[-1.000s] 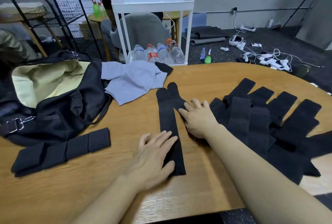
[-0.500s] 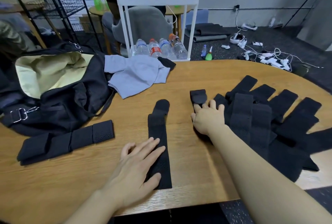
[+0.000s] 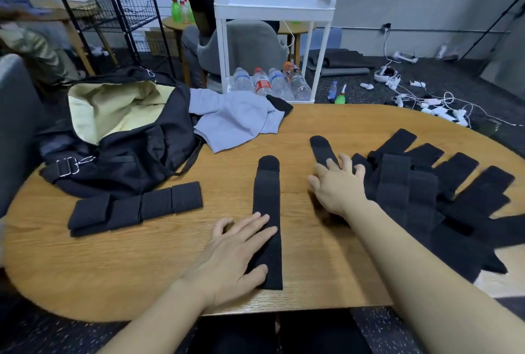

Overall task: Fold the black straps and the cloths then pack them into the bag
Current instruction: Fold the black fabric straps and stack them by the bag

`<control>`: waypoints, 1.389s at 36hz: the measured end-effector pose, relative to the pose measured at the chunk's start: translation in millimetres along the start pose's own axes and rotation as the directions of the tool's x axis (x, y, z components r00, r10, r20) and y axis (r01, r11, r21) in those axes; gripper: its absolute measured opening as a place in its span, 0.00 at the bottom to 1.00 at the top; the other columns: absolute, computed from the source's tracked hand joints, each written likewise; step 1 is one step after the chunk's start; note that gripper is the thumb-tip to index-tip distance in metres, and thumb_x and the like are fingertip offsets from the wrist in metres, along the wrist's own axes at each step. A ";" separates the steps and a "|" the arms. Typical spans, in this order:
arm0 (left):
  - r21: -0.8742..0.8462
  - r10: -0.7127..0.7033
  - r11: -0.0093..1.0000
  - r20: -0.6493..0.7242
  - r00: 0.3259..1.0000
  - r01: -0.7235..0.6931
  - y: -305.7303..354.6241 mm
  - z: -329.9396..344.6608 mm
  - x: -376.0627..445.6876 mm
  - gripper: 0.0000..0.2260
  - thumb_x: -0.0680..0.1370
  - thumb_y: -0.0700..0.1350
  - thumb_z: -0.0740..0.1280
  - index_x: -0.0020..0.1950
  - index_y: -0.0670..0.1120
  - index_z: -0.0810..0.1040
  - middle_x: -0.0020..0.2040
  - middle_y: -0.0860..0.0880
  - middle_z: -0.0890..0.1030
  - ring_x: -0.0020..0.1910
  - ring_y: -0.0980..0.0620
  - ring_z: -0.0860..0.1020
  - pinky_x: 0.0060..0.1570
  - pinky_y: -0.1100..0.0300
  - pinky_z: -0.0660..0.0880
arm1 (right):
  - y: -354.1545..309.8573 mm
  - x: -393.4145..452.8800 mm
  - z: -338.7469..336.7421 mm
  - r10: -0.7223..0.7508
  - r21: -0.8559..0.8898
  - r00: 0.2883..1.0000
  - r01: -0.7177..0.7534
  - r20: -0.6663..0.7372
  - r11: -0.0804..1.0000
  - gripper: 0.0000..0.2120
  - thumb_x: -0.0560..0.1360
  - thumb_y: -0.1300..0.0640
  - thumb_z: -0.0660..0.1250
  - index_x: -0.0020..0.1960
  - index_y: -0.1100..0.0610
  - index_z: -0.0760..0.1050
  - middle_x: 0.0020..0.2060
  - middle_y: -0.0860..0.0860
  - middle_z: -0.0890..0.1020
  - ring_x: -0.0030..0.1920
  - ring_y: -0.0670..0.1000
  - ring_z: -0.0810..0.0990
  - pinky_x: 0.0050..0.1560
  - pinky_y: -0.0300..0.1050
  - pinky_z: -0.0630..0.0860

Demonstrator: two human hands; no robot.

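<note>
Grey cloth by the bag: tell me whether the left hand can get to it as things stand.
Probably yes. The left hand lies flat on a strap, holding nothing, and only bare table separates it from the grey cloth.

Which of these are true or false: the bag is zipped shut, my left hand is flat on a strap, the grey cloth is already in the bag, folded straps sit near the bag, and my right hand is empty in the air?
1. The bag is zipped shut. False: it gapes open, its pale lining showing.
2. The left hand lies flat on a strap. True.
3. The grey cloth is in the bag. False: it lies on the table beside the bag.
4. Folded straps sit in front of the bag. True.
5. The right hand hovers empty. False: its fingers rest on another strap.
</note>
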State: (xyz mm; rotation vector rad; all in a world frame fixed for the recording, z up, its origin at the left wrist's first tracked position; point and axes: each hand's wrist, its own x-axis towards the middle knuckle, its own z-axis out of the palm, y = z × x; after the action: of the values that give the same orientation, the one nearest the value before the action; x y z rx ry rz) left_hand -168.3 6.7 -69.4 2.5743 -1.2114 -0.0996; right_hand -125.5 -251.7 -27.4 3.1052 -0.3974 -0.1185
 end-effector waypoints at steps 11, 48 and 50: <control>-0.056 0.077 0.993 -0.320 0.944 -0.100 -5.7 6.9 -19.1 0.15 0.75 0.54 0.65 0.59 0.53 0.81 0.59 0.58 0.79 0.61 0.59 0.74 0.67 0.55 0.58 | -37.3 -86.4 20.7 -0.613 0.223 0.774 0.633 -0.159 0.741 0.24 0.76 0.40 0.53 0.67 0.45 0.75 0.69 0.44 0.73 0.74 0.50 0.57 0.64 0.50 0.53; -0.174 0.003 0.981 -0.409 0.912 -0.081 -9.8 3.6 -14.6 0.21 0.70 0.50 0.65 0.63 0.50 0.80 0.62 0.59 0.79 0.65 0.61 0.72 0.68 0.53 0.58 | -30.7 -51.3 8.9 -0.252 0.503 0.918 0.380 -0.305 0.777 0.20 0.81 0.59 0.59 0.72 0.48 0.70 0.64 0.37 0.71 0.72 0.46 0.57 0.61 0.37 0.47; -0.164 0.019 0.983 -0.359 0.933 -0.083 -9.0 3.7 -17.0 0.26 0.67 0.49 0.65 0.65 0.50 0.78 0.63 0.59 0.77 0.67 0.61 0.71 0.70 0.53 0.56 | -26.6 -73.9 8.0 -0.263 0.566 0.926 0.374 -0.270 0.735 0.23 0.78 0.63 0.61 0.70 0.46 0.72 0.57 0.40 0.70 0.67 0.44 0.58 0.62 0.38 0.50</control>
State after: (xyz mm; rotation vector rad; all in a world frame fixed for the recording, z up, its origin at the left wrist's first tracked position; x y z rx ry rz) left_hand -173.2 24.2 -76.7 2.2779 -1.0766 0.2516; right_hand -190.7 -207.4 -30.4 3.7505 0.1618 0.3589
